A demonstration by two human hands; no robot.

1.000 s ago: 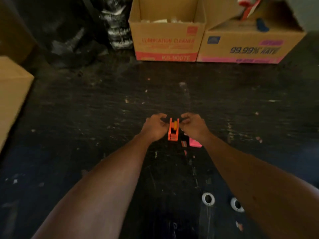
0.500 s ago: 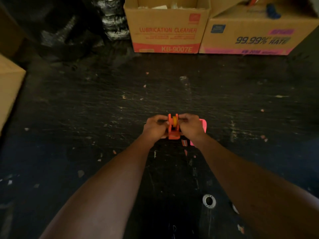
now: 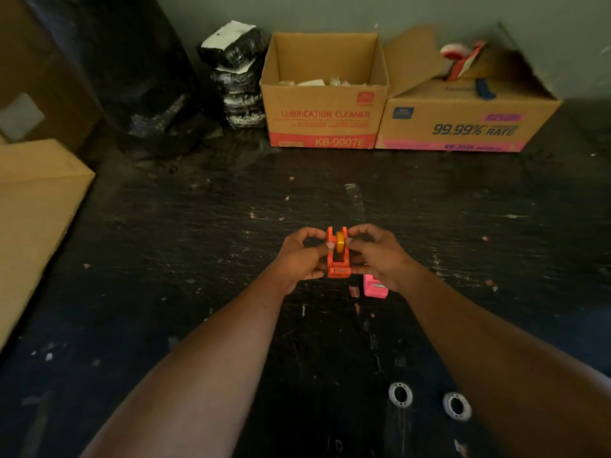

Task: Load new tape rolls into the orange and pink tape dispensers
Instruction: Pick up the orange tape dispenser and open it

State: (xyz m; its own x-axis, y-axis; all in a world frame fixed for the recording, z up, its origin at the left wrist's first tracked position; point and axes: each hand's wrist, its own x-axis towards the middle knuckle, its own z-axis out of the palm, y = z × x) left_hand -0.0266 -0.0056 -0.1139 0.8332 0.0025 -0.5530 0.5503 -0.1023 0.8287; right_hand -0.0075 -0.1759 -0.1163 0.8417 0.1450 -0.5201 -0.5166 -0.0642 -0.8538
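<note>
The orange tape dispenser [image 3: 338, 259] is held above the dark floor between both hands, cutter end toward me. A yellow tape roll [image 3: 340, 242] sits upright between its two side walls. My left hand [image 3: 302, 256] grips the dispenser's left side, thumb on the wall. My right hand [image 3: 377, 256] pinches at the roll and the right wall. The pink tape dispenser [image 3: 373, 289] lies on the floor just under my right wrist, partly hidden. Two white empty tape cores [image 3: 400, 394] [image 3: 457, 405] lie near me at the lower right.
Two open cardboard boxes [image 3: 322, 127] [image 3: 469, 127] stand against the far wall. Wrapped black bundles [image 3: 239, 81] are stacked left of them. Another carton [image 3: 36, 219] sits at the left edge. Small pink scraps [image 3: 354, 291] dot the scuffed black floor [image 3: 185, 246].
The camera has tilted up, showing more of the wall and boxes. My hands keep hold of the orange dispenser, and the yellow roll now shows clearly between its walls.
</note>
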